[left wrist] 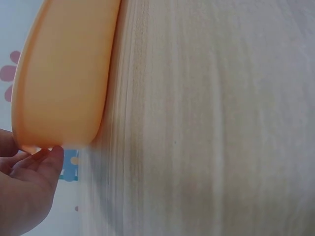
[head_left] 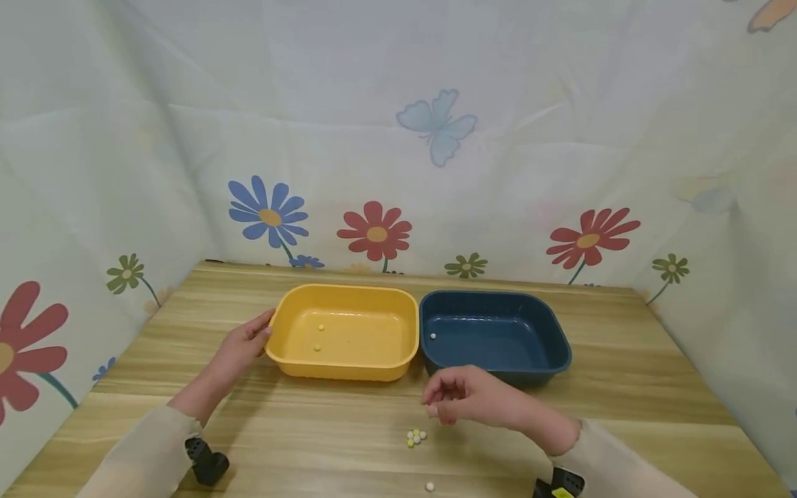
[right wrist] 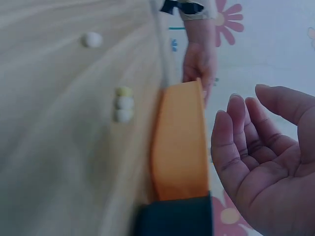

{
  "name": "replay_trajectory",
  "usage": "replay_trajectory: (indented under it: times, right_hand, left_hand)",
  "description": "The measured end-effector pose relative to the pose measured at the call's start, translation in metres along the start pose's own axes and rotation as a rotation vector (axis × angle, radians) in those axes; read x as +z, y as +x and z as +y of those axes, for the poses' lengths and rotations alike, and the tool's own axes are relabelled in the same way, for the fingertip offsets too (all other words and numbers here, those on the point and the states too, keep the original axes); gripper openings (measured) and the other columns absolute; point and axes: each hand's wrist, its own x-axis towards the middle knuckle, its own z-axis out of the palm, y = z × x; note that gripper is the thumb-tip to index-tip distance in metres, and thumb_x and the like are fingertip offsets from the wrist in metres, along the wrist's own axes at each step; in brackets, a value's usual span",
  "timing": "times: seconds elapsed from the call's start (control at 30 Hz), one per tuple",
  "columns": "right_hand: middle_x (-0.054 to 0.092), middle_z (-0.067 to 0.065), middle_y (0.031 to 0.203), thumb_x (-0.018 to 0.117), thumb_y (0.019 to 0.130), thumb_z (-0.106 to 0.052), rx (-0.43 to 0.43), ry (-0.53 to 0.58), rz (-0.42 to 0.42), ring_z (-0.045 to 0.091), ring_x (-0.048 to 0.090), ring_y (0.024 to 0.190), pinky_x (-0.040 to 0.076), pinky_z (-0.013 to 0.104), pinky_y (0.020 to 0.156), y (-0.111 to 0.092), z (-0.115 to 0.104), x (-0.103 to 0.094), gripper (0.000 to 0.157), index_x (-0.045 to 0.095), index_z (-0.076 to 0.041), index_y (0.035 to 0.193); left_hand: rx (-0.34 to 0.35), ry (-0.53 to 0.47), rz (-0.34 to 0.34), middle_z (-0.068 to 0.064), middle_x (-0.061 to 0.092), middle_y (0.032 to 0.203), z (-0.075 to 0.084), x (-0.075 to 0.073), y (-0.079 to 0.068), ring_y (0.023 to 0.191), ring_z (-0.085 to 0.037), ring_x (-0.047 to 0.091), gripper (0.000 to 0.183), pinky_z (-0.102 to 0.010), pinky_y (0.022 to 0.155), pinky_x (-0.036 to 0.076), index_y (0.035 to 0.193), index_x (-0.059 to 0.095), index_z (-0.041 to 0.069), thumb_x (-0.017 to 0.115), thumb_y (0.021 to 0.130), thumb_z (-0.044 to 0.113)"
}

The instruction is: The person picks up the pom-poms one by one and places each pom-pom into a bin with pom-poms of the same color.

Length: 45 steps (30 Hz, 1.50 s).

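At the left end of the yellow tub [head_left: 349, 371], my left hand [head_left: 243, 344] touches the outer wall near the rim, its fingers mostly extended. The left wrist view shows these fingertips [left wrist: 56, 153] against the tub's end. Two small yellow balls [head_left: 320, 328] lie inside this tub. My right hand [head_left: 476, 398] hovers in front of the dark blue tub [head_left: 529, 378], fingers loosely bent; in the right wrist view the thumb stands apart from them, with nothing between. A white ball [head_left: 433, 336] sits in the blue tub. Below the right hand lies a cluster of white and yellow balls [head_left: 416, 438].
A single white ball [head_left: 429, 486] lies nearer the front of the wooden table [head_left: 324, 436]. Both tubs stand side by side, nearly touching. Behind the table hangs a flower-print cloth [head_left: 510, 187], which also closes off both sides.
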Motion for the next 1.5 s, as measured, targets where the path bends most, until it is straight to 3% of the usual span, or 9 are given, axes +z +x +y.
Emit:
replay_trajectory:
  times: [0.17, 0.43, 0.6, 0.7, 0.83, 0.9, 1.03, 1.27, 1.5]
  right_hand:
    - [0.068, 0.019, 0.09, 0.067, 0.09, -0.008, -0.012, -0.026, -0.033, -0.003, 0.056, 0.077, 0.05, 0.013, 0.07, -0.011, 0.019, 0.013, 0.022, 0.066, 0.007, 0.105]
    - [0.067, -0.003, 0.084, 0.074, 0.085, -0.007, 0.111, 0.038, -0.091, -0.002, 0.057, 0.072, 0.049, 0.011, 0.063, -0.02, 0.043, 0.038, 0.019, 0.068, 0.0, 0.102]
    - [0.061, -0.01, 0.082, 0.075, 0.084, -0.009, 0.105, -0.043, -0.107, -0.005, 0.052, 0.068, 0.047, 0.01, 0.061, -0.019, 0.047, 0.043, 0.017, 0.07, -0.006, 0.1]
    - [0.058, -0.012, 0.08, 0.076, 0.084, -0.009, 0.083, -0.096, -0.114, -0.007, 0.049, 0.065, 0.045, 0.01, 0.059, -0.018, 0.046, 0.045, 0.016, 0.07, -0.008, 0.099]
    - [0.057, -0.012, 0.078, 0.076, 0.083, -0.008, 0.07, -0.126, -0.099, -0.008, 0.047, 0.064, 0.045, 0.01, 0.058, -0.018, 0.047, 0.048, 0.015, 0.071, -0.008, 0.097]
    - [0.057, -0.013, 0.079, 0.076, 0.083, -0.008, 0.063, -0.136, -0.093, -0.008, 0.047, 0.064, 0.045, 0.011, 0.058, -0.02, 0.047, 0.05, 0.014, 0.071, -0.009, 0.096]
    - [0.056, -0.014, 0.08, 0.076, 0.083, -0.008, 0.05, -0.149, -0.09, -0.009, 0.047, 0.067, 0.046, 0.01, 0.059, -0.022, 0.048, 0.052, 0.012, 0.072, -0.01, 0.094]
    - [0.058, -0.015, 0.08, 0.073, 0.086, -0.01, -0.003, -0.21, -0.07, -0.012, 0.048, 0.07, 0.049, 0.01, 0.062, -0.022, 0.05, 0.055, 0.003, 0.072, -0.013, 0.088]
    - [0.054, -0.016, 0.08, 0.076, 0.083, -0.01, 0.047, -0.17, -0.097, -0.01, 0.047, 0.069, 0.047, 0.01, 0.062, -0.021, 0.046, 0.054, 0.01, 0.071, -0.011, 0.092]
  left_hand:
    - [0.0, -0.011, 0.002, -0.023, 0.019, 0.162, 0.0, -0.001, -0.001, 0.149, -0.04, 0.027, 0.054, -0.049, 0.114, 0.04, 0.157, 0.013, 0.003, 0.031, 0.109, 0.019]
    - [-0.008, -0.075, 0.016, -0.023, 0.018, 0.162, 0.001, 0.001, 0.002, 0.15, -0.038, 0.025, 0.053, -0.039, 0.114, 0.04, 0.157, 0.014, 0.002, 0.032, 0.109, 0.015]
    - [-0.022, -0.154, -0.003, -0.021, 0.009, 0.164, 0.0, 0.001, 0.006, 0.151, -0.037, 0.018, 0.054, -0.035, 0.117, 0.035, 0.157, 0.008, 0.003, 0.028, 0.109, 0.012]
    - [-0.016, -0.231, -0.024, -0.019, 0.001, 0.166, -0.002, 0.002, 0.006, 0.153, -0.036, 0.01, 0.054, -0.028, 0.117, 0.033, 0.157, 0.003, 0.003, 0.026, 0.109, 0.011]
    - [0.004, -0.307, -0.043, -0.018, -0.004, 0.166, -0.003, 0.004, 0.007, 0.153, -0.035, 0.006, 0.055, -0.007, 0.106, 0.037, 0.157, 0.0, 0.001, 0.024, 0.108, 0.009]
    - [0.004, -0.326, -0.053, -0.017, -0.005, 0.166, -0.003, 0.005, 0.007, 0.154, -0.034, 0.005, 0.055, -0.009, 0.109, 0.036, 0.157, -0.001, 0.001, 0.022, 0.108, 0.008]
    - [0.006, -0.343, -0.06, -0.017, -0.007, 0.166, -0.003, 0.007, 0.007, 0.154, -0.033, 0.003, 0.054, -0.033, 0.121, 0.022, 0.157, -0.003, 0.002, 0.021, 0.108, 0.008]
    - [0.018, -0.364, -0.052, -0.017, -0.007, 0.166, -0.005, 0.008, 0.008, 0.153, -0.034, 0.003, 0.054, -0.01, 0.11, 0.034, 0.157, -0.003, 0.002, 0.02, 0.108, 0.009]
    - [0.008, -0.35, -0.054, -0.016, -0.008, 0.166, -0.002, 0.008, 0.006, 0.154, -0.034, 0.003, 0.054, -0.035, 0.121, 0.021, 0.157, -0.003, 0.003, 0.019, 0.108, 0.008]
